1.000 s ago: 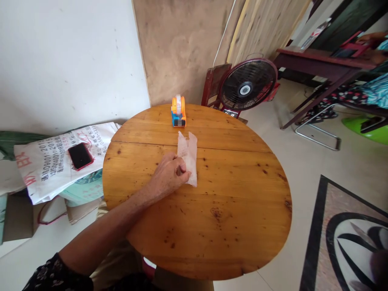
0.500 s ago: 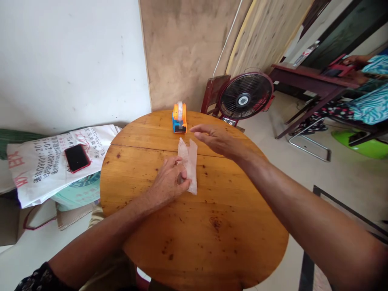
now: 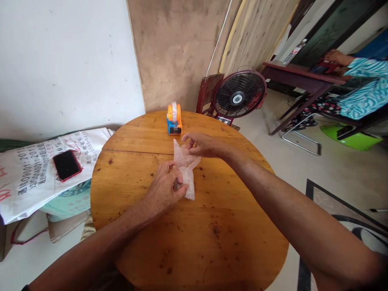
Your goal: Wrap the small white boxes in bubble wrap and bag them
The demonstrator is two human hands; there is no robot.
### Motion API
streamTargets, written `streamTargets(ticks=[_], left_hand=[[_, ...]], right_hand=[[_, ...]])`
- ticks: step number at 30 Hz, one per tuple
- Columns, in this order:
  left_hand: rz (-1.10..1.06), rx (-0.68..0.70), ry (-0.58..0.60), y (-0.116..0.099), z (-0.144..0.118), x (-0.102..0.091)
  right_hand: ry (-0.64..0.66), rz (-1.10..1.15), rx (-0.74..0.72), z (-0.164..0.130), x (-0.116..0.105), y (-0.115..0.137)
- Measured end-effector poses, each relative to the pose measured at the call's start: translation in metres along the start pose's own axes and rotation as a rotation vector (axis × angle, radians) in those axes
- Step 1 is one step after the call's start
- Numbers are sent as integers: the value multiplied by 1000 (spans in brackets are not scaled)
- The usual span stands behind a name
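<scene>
A: What is the left hand (image 3: 165, 184) doing?

B: It is resting at the left edge of a thin, crinkled, translucent whitish sheet (image 3: 188, 174), thumb and fingers curling over it. Whether they are pinching it or only pressing on it, I cannot tell.

A: Where is the sheet lying?

B: On a round, yellow-brown wooden tabletop (image 3: 239, 226), just on the near side of an orange-and-blue plastic tape dispenser (image 3: 174, 119).

A: And the right hand (image 3: 201, 144)?

B: It is hovering close to the dispenser's near right, at the sheet's far end, fingers bending and standing slightly apart. I cannot tell if they are pinching the sheet, which is creasing there.

A: What is lying farther from the dispenser?

B: Well to its left, a black, red-edged phone (image 3: 67, 165) is lying on a white printed sack (image 3: 30, 190). To its right, beyond the tabletop, a round, dark-red fan (image 3: 238, 99) is standing.
</scene>
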State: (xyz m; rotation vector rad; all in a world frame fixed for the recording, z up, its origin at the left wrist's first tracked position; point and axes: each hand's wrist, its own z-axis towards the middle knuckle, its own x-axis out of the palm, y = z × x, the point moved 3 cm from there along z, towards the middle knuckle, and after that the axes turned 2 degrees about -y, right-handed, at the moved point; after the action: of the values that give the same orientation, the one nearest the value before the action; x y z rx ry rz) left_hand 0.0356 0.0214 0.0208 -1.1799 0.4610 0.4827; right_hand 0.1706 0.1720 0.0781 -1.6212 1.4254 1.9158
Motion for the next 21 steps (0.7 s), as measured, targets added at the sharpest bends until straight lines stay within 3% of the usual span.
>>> streamTargets(ticks=[4,7,10,13,17,21], left_hand=[[-9,16,7,1,0,0],[-4,25,0,2,0,1],[-9,29,10,3,0,2],[-36,52,52,3,3,1],[-92,47,137,4,10,-1],[-177,30,226,3,17,-2]], right_hand=[[-75,-217,-18,1,8,3],[-175,-260,10,5,11,3],[-271,-127,43,10,10,-1],[-324,143,108,16,8,-11],[-252,446,254,25,12,-29],[-182,472,250,34,21,-40]])
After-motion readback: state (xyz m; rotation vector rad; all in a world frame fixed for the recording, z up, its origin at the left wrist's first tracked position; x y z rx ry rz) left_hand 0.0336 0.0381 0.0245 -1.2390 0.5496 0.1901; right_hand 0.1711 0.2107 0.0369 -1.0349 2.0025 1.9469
